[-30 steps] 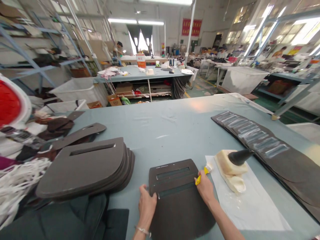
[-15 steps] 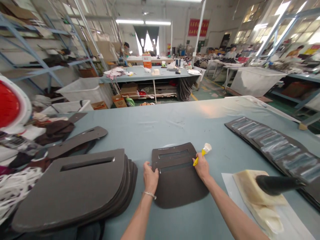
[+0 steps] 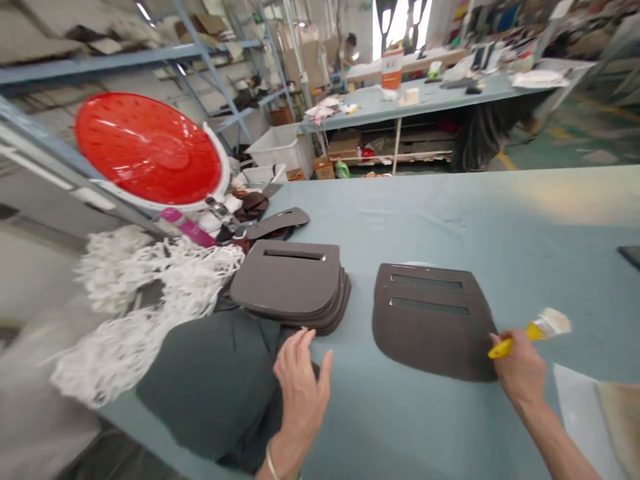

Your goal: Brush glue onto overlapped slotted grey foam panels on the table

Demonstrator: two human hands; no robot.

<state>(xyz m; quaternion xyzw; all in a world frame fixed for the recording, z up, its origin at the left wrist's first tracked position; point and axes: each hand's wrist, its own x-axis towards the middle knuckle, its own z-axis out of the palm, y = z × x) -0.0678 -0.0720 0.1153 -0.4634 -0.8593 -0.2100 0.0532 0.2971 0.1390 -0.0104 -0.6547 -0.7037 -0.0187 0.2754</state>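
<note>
My right hand (image 3: 523,370) is closed round a paintbrush (image 3: 514,343) with a yellow handle and pale bristles pointing right. Beside its fingers lies a dark grey-brown foam panel (image 3: 430,340) with two long slots near its far edge. My left hand (image 3: 303,387), fingers stretched out and holding nothing, hovers just in front of a stack of similar panels (image 3: 285,283). The top panel of that stack shows one slot. A dark green cloth (image 3: 215,380) lies left of my left hand.
At the left are white netting (image 3: 150,300), a red round basket (image 3: 150,150) with a white rim, and narrow dark pieces (image 3: 280,222). White paper (image 3: 580,400) lies at right. Another table (image 3: 370,110) stands behind, and a person (image 3: 350,53) is far off.
The view has swung left. My left hand has let go of the slotted panel and moved left to the stack. My right hand, still holding the paintbrush, has moved to the panel's lower right edge.
</note>
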